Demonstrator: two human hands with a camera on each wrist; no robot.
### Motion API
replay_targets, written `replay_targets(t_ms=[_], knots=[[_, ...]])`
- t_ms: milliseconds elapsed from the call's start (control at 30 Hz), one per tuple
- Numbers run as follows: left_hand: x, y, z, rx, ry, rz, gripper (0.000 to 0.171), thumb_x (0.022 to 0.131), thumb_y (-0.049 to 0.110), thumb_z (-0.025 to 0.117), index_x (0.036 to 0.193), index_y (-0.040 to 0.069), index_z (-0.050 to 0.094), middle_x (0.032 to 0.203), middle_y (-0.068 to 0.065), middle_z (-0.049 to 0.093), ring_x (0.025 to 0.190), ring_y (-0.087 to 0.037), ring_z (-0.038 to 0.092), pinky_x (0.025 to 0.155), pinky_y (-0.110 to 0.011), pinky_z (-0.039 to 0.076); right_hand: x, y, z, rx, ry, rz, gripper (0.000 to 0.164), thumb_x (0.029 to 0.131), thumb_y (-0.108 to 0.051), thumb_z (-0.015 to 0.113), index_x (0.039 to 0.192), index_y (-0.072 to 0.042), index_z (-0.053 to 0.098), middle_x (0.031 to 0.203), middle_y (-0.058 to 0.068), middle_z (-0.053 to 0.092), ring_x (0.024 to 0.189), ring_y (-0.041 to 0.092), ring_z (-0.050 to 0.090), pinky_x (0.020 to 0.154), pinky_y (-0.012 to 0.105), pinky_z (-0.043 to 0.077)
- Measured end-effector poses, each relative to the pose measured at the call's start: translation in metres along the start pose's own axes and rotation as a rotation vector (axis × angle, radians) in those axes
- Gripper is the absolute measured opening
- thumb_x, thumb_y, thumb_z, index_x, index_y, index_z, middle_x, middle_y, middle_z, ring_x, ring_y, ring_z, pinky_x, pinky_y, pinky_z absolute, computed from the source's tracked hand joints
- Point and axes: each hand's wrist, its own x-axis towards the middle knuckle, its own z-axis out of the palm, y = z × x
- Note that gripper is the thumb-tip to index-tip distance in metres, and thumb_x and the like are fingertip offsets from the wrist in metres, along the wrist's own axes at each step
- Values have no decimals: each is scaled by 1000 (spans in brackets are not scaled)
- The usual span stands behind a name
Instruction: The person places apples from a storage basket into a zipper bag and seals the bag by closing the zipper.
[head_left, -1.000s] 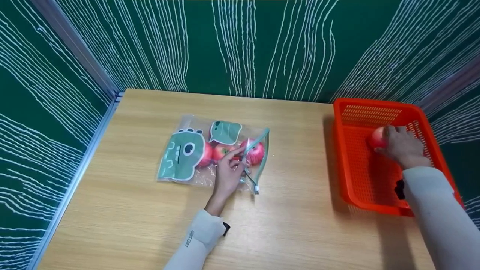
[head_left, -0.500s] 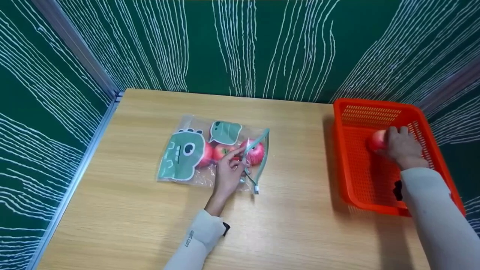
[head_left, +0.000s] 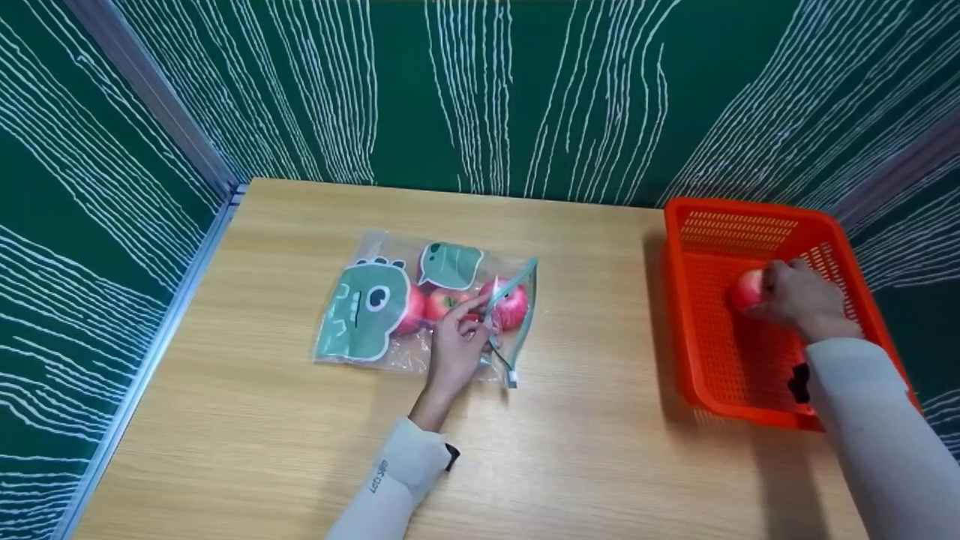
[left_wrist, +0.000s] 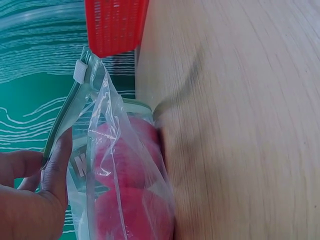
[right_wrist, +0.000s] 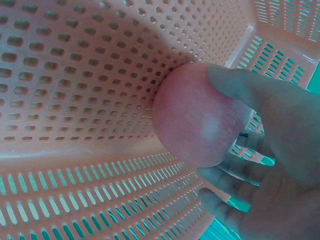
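On the table lies a clear zip bag (head_left: pixel 360 315) printed with a green dinosaur, several red apples (head_left: pixel 445 303) inside it. My left hand (head_left: pixel 456 349) pinches the upper edge of its mouth between thumb and fingers, so the opening gapes to the right. The left wrist view shows the white slider (left_wrist: pixel 80 71) at one end of the zip strip. Over in the orange-red basket (head_left: pixel 694 360), my right hand (head_left: pixel 806 300) grips a red apple (head_left: pixel 747 290), thumb on one side and fingers on the other. In the right wrist view that apple (right_wrist: pixel 197 117) is against the perforated basket.
The basket stands at the table's right side, its raised rim (head_left: pixel 750 416) around the right hand. Green walls with white wavy lines (head_left: pixel 465 97) border the table (head_left: pixel 585 465) at the back and sides.
My right hand and the apple in it have shifted slightly left and toward me inside the basket. The left hand and the bag have stayed where they were.
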Motion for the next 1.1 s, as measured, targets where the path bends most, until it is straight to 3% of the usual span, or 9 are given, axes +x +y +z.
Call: replay_targets(t_ms=[267,633,867,1100], knots=[[1,-1,0,14,-4,-1,44,97,-11,65,139,-1,66,123,-18,68,85,-30,75,71,-28,66,-8,-11,-2,-18,56,-46,60,84,-17,87,125,7,50,116,31,47,102,52,45,86,74,47],[0,-3,0,15,-13,-25,45,98,-10,64,141,2,65,117,-18,67,89,-38,74,73,-28,65,-22,-38,-8,-1,194,-106,74,75,-12,93,135,3,52,121,29,49,101,50,46,90,76,50],[-1,-2,0,19,-11,-31,45,99,-9,64,142,2,65,116,-17,67,85,-29,73,72,-27,64,-32,-62,-17,-23,262,-161,85,74,-10,93,146,2,50,130,30,49,106,51,47,95,79,48],[-1,-1,2,-37,-7,5,45,95,-14,60,139,-5,65,118,-22,66,79,-19,71,65,-25,63,-38,-88,-26,-32,318,-190,94,71,-5,94,152,0,47,141,31,48,116,53,45,100,81,45]])
